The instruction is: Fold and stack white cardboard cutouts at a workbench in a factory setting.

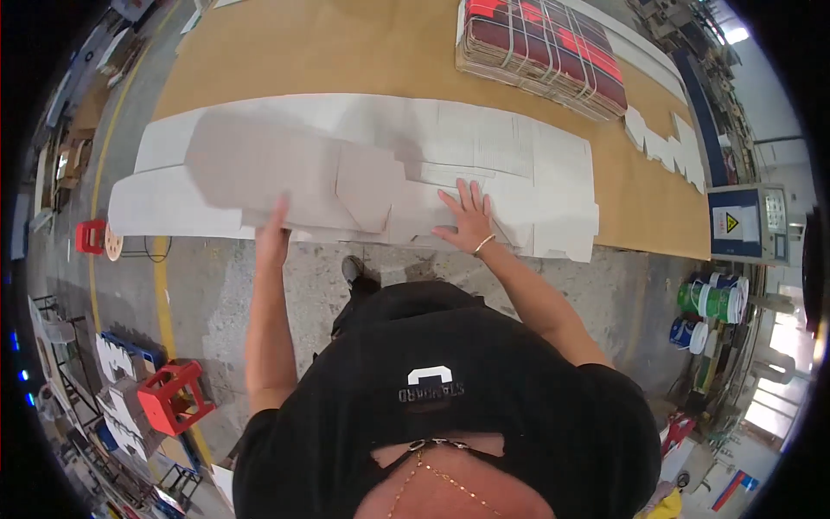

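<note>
A greyish die-cut cardboard piece (277,173) lies over larger white cardboard sheets (484,138) along the near side of the table. My left hand (275,232) pinches its near edge, thumb on top and the other fingers hidden beneath. The outline of this piece is slightly smeared at the left. To its right, my right hand (469,223) rests with fingers spread on the white cardboard, beside cut lines and slots. It holds nothing.
A strapped stack of red and dark printed cardboard (545,48) stands on the brown-covered table (328,52) at the far right. White cut pieces (661,143) lie beyond it. A control box (748,223) is at the table's right end. Red stools (175,396) and paint buckets (713,300) stand on the floor.
</note>
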Motion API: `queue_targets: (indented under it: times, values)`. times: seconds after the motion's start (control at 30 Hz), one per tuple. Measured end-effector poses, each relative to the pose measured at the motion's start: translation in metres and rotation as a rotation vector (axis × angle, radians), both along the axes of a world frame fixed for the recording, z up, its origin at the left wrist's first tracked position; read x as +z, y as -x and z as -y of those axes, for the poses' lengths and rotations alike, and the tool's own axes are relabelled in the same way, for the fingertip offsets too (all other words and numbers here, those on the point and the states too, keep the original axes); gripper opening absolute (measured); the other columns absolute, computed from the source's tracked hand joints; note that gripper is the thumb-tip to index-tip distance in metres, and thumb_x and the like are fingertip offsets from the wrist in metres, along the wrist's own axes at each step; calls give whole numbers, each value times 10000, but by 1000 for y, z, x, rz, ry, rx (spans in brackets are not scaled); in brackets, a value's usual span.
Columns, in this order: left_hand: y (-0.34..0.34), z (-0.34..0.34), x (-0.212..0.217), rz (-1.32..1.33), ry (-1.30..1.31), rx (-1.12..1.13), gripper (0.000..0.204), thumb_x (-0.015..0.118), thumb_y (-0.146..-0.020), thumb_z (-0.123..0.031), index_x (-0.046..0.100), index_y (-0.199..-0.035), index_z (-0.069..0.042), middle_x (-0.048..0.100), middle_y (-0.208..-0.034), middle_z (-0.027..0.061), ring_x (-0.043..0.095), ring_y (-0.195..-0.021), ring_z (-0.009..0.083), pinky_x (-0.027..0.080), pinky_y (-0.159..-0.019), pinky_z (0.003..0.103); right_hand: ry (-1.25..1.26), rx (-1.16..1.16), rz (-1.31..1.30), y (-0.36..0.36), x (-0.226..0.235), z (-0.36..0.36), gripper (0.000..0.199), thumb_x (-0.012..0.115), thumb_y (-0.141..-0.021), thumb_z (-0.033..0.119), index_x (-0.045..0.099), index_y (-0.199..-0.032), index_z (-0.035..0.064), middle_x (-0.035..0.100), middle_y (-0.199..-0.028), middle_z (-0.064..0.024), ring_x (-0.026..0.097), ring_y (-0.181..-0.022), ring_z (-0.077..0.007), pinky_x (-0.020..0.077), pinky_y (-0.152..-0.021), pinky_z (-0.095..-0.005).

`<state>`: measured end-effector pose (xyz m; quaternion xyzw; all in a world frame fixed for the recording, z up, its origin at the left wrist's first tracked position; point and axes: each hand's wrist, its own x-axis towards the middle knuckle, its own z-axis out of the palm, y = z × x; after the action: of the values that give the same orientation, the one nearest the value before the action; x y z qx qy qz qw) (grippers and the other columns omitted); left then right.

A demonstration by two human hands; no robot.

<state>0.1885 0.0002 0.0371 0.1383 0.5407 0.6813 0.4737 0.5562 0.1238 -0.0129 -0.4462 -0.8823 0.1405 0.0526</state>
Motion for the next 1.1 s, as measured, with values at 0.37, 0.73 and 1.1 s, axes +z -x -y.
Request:
queue_targets:
  times: [0.37, 0.73, 1.1]
  values:
    - [-44, -40, 42, -1310, 144, -1, 565, 515, -818, -31, 287, -1335, -43, 467, -1247, 206, 515, -1090, 337, 435, -874, 356, -3, -17, 7, -14, -2, 0, 785, 608, -674, 595, 354, -1348, 281, 128, -1461, -161, 54, -1338, -404, 38, -1030, -584]
    - [30, 27, -88, 202, 132, 285, 479, 692, -763, -114, 486, -1176, 16, 544, -1148, 106, 555, -1002, 227, 463, -838, 355, -29, 54, 45, -7, 1, -8, 799, 654, -658, 557, 358, -1342, 268, 167, -1447, -168, 119, -1322, -412, 140, -991, -622]
    - [55, 40, -58, 597, -356, 497, 456, 592, -849, -286, 456, -1211, -43, 548, -1154, 110, 555, -1021, 268, 476, -868, 389, 121, 428, -450, 266, 19, -56, 487, 575, -817, 303, 488, -1199, 15, 451, -1248, -220, 411, -1157, -382, 330, -977, -422]
